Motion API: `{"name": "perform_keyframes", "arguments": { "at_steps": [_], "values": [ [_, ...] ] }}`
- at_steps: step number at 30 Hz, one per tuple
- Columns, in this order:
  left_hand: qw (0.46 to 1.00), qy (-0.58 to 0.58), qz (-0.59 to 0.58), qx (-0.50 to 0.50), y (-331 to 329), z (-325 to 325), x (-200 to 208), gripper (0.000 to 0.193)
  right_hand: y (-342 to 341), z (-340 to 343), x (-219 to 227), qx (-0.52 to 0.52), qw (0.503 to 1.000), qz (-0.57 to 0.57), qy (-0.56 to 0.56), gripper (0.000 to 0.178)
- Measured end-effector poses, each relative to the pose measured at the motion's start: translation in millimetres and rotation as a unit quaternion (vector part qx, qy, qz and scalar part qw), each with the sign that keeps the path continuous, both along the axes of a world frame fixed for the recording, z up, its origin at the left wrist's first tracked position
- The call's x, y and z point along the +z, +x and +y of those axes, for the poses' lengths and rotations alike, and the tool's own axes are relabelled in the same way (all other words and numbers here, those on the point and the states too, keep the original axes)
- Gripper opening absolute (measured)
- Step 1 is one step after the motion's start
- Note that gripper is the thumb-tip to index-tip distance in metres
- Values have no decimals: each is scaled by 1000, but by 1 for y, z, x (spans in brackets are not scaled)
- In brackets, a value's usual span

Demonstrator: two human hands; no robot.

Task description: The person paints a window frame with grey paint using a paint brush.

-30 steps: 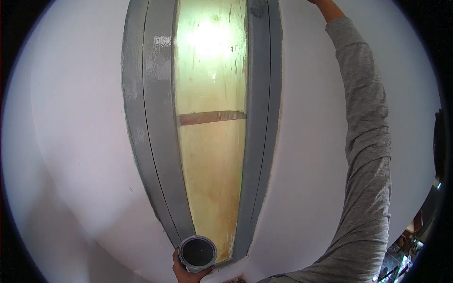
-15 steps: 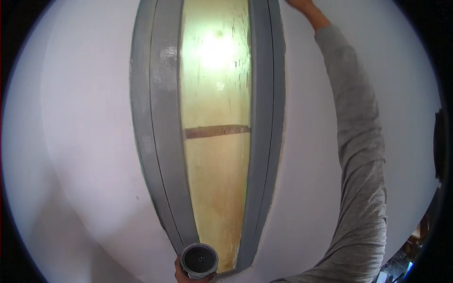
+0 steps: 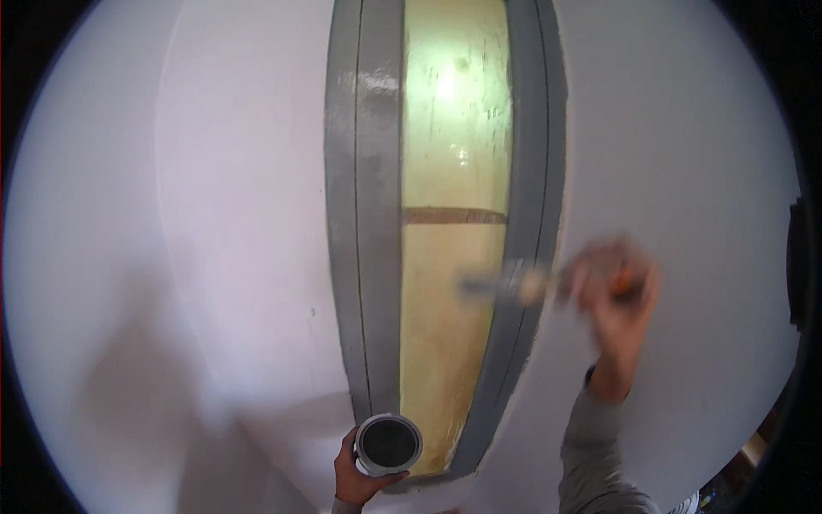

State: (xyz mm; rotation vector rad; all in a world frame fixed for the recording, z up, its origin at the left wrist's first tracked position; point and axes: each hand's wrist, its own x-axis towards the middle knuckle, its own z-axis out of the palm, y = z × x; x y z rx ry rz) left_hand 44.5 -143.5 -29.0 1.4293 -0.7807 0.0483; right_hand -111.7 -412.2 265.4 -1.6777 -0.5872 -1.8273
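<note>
My left hand is wrapped round a round can of dark grey paint, held upright at the lower middle of the head view. A paintbrush is gripped in my right hand, blurred by motion. Its dark bristles point left, in front of the yellowish panel. Behind both hands stands a tall frame painted grey, glossy on its upper left side. A brown strip crosses the panel.
White wall lies on both sides of the frame. Shadows fall across the lower left wall. A dark object stands at the far right edge, with indistinct clutter at the lower right.
My right hand has come down from the top edge to mid-height, bringing the paintbrush into view. The frame has shifted rightward in view; my left hand still holds the paint can.
</note>
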Motion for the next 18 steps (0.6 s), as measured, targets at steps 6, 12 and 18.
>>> {"name": "perform_keyframes", "arguments": {
  "at_steps": [6,12,18],
  "values": [
    [996,65,-12,61,-10,17,-20,110,-10,53,-110,117,898,419,-69,17],
    [993,62,-61,78,-9,23,4,107,27,51,-122,192,879,379,-218,19],
    [985,73,-132,86,-17,39,-20,110,46,80,-150,101,836,379,-384,23]
  ]
}}
